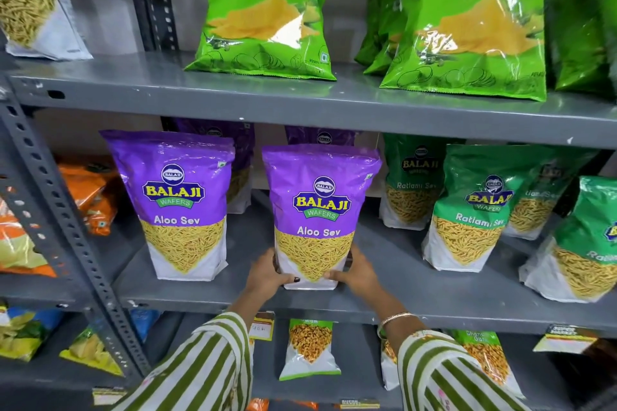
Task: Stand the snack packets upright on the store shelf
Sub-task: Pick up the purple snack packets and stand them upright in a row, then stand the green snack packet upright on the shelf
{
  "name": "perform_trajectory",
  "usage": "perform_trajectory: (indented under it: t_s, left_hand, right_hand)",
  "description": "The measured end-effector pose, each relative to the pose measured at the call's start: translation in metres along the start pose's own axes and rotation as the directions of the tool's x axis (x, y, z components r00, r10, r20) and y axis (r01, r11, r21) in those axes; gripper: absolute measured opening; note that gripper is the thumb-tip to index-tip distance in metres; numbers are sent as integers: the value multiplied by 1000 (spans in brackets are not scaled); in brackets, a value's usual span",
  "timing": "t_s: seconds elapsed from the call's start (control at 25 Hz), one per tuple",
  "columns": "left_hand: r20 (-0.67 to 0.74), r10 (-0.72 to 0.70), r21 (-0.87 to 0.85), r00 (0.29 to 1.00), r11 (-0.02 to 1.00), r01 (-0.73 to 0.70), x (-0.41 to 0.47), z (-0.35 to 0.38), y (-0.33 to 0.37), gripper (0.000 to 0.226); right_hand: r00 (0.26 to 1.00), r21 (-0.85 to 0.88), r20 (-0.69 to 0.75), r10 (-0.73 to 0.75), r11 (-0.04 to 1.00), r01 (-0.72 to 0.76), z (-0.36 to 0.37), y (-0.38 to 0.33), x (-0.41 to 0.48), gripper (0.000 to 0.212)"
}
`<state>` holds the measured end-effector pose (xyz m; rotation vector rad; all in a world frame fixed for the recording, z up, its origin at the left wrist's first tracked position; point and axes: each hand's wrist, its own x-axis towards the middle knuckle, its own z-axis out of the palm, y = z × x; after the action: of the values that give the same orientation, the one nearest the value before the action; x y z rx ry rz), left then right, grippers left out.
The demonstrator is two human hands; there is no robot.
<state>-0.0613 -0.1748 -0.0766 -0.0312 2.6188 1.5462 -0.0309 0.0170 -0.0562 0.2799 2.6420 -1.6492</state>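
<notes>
A purple Aloo Sev packet point(319, 203) stands upright near the front edge of the grey middle shelf point(417, 297). My left hand point(268, 274) grips its lower left corner and my right hand point(355, 272) grips its lower right corner. A second purple Aloo Sev packet point(182, 197) stands upright to its left, apart from it. More purple packets point(233, 140) stand behind both, mostly hidden.
Green Ratlami Sev packets point(467, 210) stand to the right on the same shelf. Green Crunchem bags point(267, 10) lean on the upper shelf. Orange bags point(90, 190) lie left, past a perforated steel post point(56, 210). Small packets point(310, 347) hang below.
</notes>
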Motion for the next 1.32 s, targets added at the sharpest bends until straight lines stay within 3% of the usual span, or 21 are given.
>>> perform_trajectory:
  t_s: [0.48, 0.6, 0.68, 0.76, 0.8, 0.92, 1.0, 1.08, 1.16, 1.24, 1.32]
  left_hand:
    - [56, 3, -13, 998, 1000, -2, 2, -4, -2, 67]
    - [64, 21, -5, 998, 1000, -21, -4, -2, -2, 95]
    - [-77, 177, 139, 981, 976, -165, -13, -4, 1, 114]
    - [-260, 457, 442, 851, 840, -316, -24, -3, 8, 107]
    - [-265, 588, 567, 764, 736, -370, -28, 2, 12, 99]
    - [-74, 825, 695, 561, 446, -564, -40, 37, 35, 84]
    - [53, 841, 679, 538, 365, -637, -44, 73, 58, 77]
    - [160, 758, 592, 633, 439, -675, -40, 115, 84, 76]
    - [132, 614, 396, 779, 687, -609, -27, 162, 110, 77]
    - [172, 357, 130, 918, 916, -380, -14, 202, 139, 85]
    - [296, 154, -5, 943, 987, -160, 3, 238, 154, 81]
  right_hand:
    - [1000, 18, 11, 3, 1000, -3, 4, 5, 2, 74]
    - [999, 2, 36, -4, 1000, 4, -1, 8, -4, 86]
    - [1000, -41, -11, -1, 999, 0, -13, 13, -10, 93]
    - [992, -74, -123, 19, 997, -28, -38, 20, -16, 92]
    - [982, -106, -186, 35, 993, -55, -53, 24, -19, 92]
    - [926, -177, -372, 68, 974, -143, -108, 39, -22, 91]
    - [877, -184, -473, 84, 964, -192, -147, 48, -25, 89]
    - [846, -173, -525, 87, 963, -207, -187, 60, -20, 90]
    - [851, -129, -517, 95, 974, -187, -225, 79, -4, 93]
    - [884, -46, -448, 137, 983, -175, -251, 101, 16, 96]
    - [936, 7, -330, 121, 992, -126, -269, 125, 35, 95]
